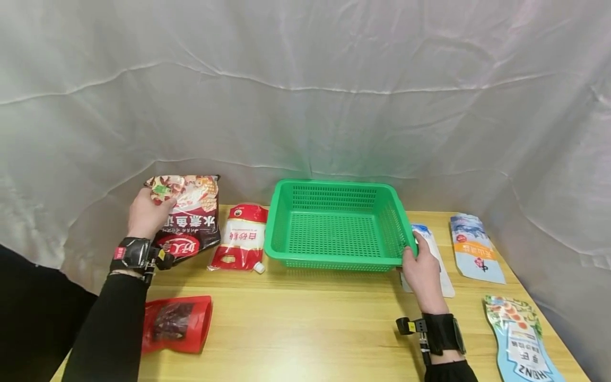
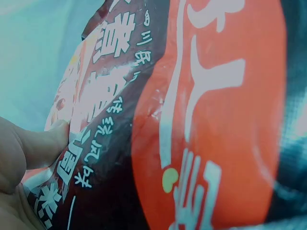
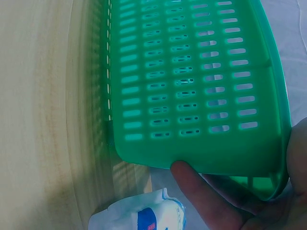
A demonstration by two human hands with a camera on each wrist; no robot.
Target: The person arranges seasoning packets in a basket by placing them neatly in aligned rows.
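The left hand (image 1: 145, 212) grips the dark seasoning packet (image 1: 188, 223) by its upper left corner, fingers curled round the edge – the packet stands nearly upright, long axis vertical, above the table's (image 1: 305, 329) left rear. The green basket (image 1: 334, 262) lies to its right, past the white pouch (image 1: 241, 239). The right hand (image 1: 420, 270) clasps the basket's near right corner – thumb on the rim, fingers beneath
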